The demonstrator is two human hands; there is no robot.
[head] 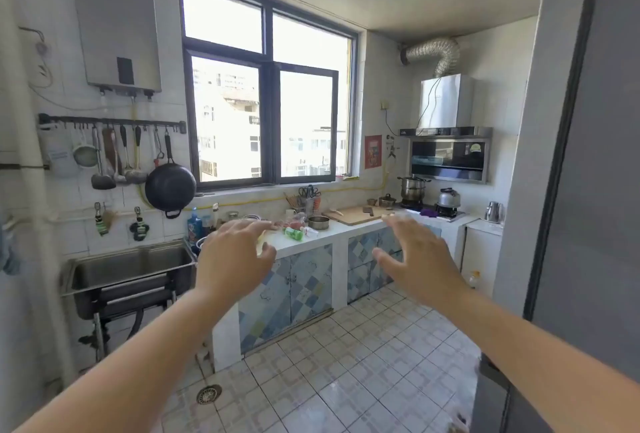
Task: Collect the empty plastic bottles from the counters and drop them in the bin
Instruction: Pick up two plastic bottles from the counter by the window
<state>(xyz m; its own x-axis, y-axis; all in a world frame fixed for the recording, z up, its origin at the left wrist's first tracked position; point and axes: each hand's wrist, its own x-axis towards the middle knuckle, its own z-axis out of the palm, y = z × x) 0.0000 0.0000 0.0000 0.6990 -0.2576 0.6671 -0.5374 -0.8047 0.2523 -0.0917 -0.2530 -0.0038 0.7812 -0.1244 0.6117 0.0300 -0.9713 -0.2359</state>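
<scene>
My left hand and my right hand are stretched out in front of me, both empty with fingers apart, well short of the white counter. On that counter a green plastic bottle lies on its side, with a small white bottle lying just to its right. A reddish plastic item sits behind them, too blurred to name. No bin is in view.
A steel sink stands at the left, with a blue dish-soap bottle beside it. A cutting board, metal bowl, stove with pots and kettle lie further right. A grey fridge fills the right side. The tiled floor has a drain.
</scene>
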